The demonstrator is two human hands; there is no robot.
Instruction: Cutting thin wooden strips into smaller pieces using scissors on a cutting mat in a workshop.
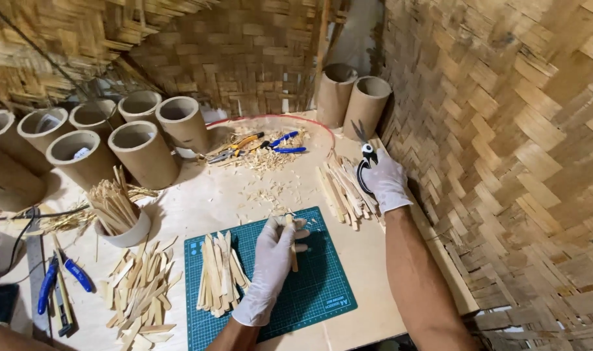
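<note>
Bamboo strip sits upright-ish in the left hand, gloved, fingers closed round it, over the green cutting mat. Lower end of strip hangs just above/at the mat, can't tell which. Right hand, also gloved, is off to the side, wrapped round the handles of black-and-white scissors, blades pointing up and away, near the loose pile of strips by the woven wall.

Risks imo:
- strip is thin, held by one hand only; it could twist or slip in the glove.
- scissor blades exposed, close to the wall; a snag on the weave could jerk the hand.
- shavings scattered on table near the mat edge; a strip could skid on them.
- trimmed stack lies just beside the left wrist; an elbow or sleeve sweep could scatter it.
- cup of sticks looks top-heavy and would tip if bumped.
</note>
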